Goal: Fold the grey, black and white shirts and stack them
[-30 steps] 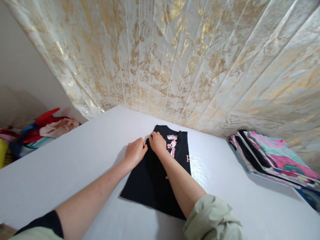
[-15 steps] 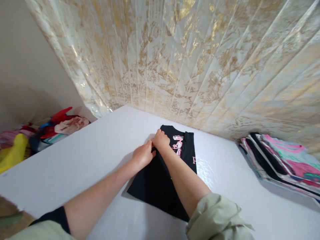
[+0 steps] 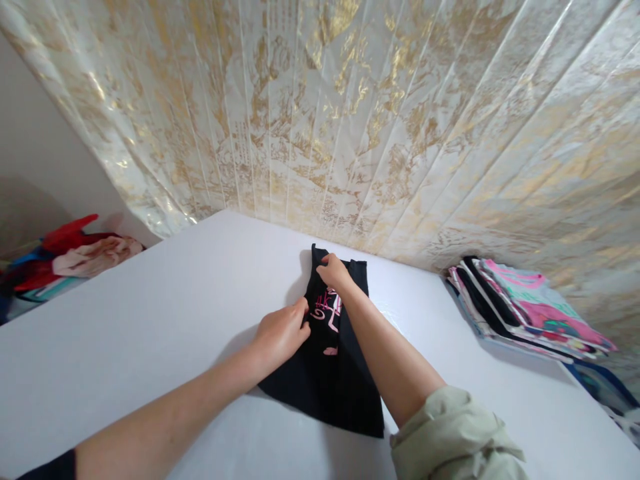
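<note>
A black T-shirt (image 3: pixel 325 393) with a pink and white print lies on the white table in front of me, its right side folded inward and its left edge partly raised. My left hand (image 3: pixel 284 333) grips that left edge about midway along, thumb and fingers closed on the cloth. Farther up, near the top left corner of the shirt, my right hand (image 3: pixel 334 273) pinches the fabric. My right forearm crosses above the shirt and covers part of it and its print.
On the right of the white table (image 3: pixel 165 320) sits a stack of folded clothes (image 3: pixel 530 307). A heap of loose clothes (image 3: pixel 75 260) lies beyond the table's left edge. Behind the table hangs a white and gold patterned curtain (image 3: pixel 320 120). Something dark blue (image 3: pixel 600 387) shows past the right edge.
My hands have moved apart, the right one up towards the shirt's top and the left slightly down. The left edge is lifted inward, and more pink print shows. The view has shifted right.
</note>
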A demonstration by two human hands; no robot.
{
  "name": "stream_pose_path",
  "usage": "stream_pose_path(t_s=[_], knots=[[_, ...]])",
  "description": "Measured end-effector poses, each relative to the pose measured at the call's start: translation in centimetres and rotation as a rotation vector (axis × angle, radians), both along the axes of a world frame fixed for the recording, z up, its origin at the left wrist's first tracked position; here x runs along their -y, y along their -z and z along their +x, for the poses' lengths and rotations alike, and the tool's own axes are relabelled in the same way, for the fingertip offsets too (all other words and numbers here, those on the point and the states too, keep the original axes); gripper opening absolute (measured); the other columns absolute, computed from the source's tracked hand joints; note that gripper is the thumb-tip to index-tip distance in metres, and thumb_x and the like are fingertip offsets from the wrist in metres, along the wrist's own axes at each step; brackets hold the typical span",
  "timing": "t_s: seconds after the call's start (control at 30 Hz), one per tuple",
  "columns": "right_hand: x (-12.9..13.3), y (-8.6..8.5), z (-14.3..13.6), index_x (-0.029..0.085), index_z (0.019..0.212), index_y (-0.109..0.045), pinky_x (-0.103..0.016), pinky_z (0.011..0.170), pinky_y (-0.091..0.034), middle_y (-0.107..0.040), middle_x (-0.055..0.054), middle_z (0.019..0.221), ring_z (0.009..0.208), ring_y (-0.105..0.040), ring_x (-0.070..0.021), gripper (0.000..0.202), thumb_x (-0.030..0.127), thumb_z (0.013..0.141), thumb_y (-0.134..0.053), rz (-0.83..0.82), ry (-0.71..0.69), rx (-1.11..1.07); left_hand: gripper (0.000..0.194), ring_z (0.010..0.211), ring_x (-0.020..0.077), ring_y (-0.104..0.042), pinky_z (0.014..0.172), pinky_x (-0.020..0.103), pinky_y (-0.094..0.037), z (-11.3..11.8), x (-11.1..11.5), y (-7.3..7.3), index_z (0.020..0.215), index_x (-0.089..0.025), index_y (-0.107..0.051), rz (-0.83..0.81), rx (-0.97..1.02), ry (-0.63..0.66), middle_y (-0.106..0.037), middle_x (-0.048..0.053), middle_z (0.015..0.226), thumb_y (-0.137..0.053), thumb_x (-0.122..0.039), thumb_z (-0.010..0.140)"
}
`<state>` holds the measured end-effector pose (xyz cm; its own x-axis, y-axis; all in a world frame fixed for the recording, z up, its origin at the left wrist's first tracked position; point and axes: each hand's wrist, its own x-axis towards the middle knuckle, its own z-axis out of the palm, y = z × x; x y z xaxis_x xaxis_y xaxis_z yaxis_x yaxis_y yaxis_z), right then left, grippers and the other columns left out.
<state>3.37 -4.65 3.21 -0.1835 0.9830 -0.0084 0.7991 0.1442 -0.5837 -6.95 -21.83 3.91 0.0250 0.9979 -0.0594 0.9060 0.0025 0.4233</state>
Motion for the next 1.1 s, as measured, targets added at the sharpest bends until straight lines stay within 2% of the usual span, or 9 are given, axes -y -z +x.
stream_pose_path(t_s=[0.17,0.37,0.57,0.7,0.83,0.97,1.03,1.1], knots=[[-0.9,1.1,3.9,0.019,0.108,-0.058,-0.029,0.071,-0.048,-0.067,-0.004,0.088,0.077,-0.064,-0.0189,0.033,0.019,0.075,-0.054,0.005,0.04,-0.041,0.005,0.076,0.019,-0.064,0.059,0.027,-0.032,1.6,1.6,-0.5,0.088,-0.024,-0.048,-0.051,0.024,0.1,-0.066,-0.001,0.082,-0.045,-0.023,0.084],[-0.2,1.8,6.2,0.019,0.113,-0.057,-0.026,0.07,-0.046,-0.067,-0.003,0.087,0.076,-0.063,-0.0172,0.035,0.015,0.079,-0.052,0.022,0.042,-0.059,0.005,0.061,0.0153,-0.057,0.053,0.026,-0.025,2.7,2.3,0.2,0.084,-0.025,-0.049,-0.084,0.088,0.214,-0.06,-0.003,0.069,-0.047,-0.022,0.08],[0.3,2.1,7.3,0.017,0.11,-0.06,-0.024,0.068,-0.043,-0.067,-0.002,0.081,0.074,-0.061,-0.0151,0.026,0.022,0.086,-0.053,0.029,0.015,-0.068,0.008,0.061,0.0152,-0.056,0.054,0.027,-0.028,2.8,2.4,0.8,0.088,-0.025,-0.051,-0.11,0.126,0.234,-0.06,-0.003,0.07,-0.047,-0.023,0.082],[0.4,2.7,7.5,0.016,0.107,-0.062,-0.024,0.065,-0.042,-0.065,0.0,0.075,0.069,-0.06,-0.0146,0.027,0.029,0.084,-0.058,0.034,-0.033,-0.122,0.013,0.063,0.0152,-0.057,0.057,0.026,-0.032,3.2,2.4,1.0,0.093,-0.024,-0.054,-0.125,0.226,0.225,-0.061,-0.003,0.069,-0.048,-0.024,0.082],[0.3,3.7,7.5,0.017,0.108,-0.063,-0.025,0.066,-0.043,-0.062,0.003,0.068,0.066,-0.059,-0.0137,0.03,0.022,0.079,-0.059,0.038,-0.055,-0.182,0.015,0.061,0.0138,-0.056,0.056,0.024,-0.035,3.5,2.7,1.2,0.095,-0.023,-0.056,-0.165,0.325,0.253,-0.06,-0.004,0.065,-0.05,-0.024,0.082],[0.5,4.8,7.8,0.018,0.109,-0.062,-0.026,0.07,-0.045,-0.062,0.004,0.071,0.07,-0.059,-0.0141,0.031,0.021,0.078,-0.057,0.077,-0.047,-0.209,0.014,0.051,0.0116,-0.055,0.052,0.023,-0.035,3.5,2.9,1.2,0.093,-0.022,-0.057,-0.297,0.442,0.297,-0.058,-0.006,0.061,-0.048,-0.03,0.086],[0.7,5.2,7.9,0.019,0.108,-0.062,-0.027,0.072,-0.045,-0.063,0.003,0.075,0.073,-0.06,-0.0143,0.03,0.023,0.079,-0.056,0.107,-0.052,-0.238,0.015,0.054,0.0121,-0.056,0.053,0.023,-0.035,3.3,2.7,0.9,0.086,-0.022,-0.058,-0.266,0.423,0.276,-0.06,-0.005,0.062,-0.048,-0.034,0.088],[0.9,5.5,8.1,0.019,0.108,-0.062,-0.027,0.073,-0.046,-0.063,0.002,0.077,0.074,-0.06,-0.0146,0.03,0.025,0.08,-0.056,0.137,-0.059,-0.268,0.015,0.062,0.0137,-0.059,0.057,0.024,-0.035,2.9,2.2,0.5,0.082,-0.022,-0.056,-0.137,0.299,0.19,-0.062,-0.003,0.067,-0.05,-0.034,0.089]])
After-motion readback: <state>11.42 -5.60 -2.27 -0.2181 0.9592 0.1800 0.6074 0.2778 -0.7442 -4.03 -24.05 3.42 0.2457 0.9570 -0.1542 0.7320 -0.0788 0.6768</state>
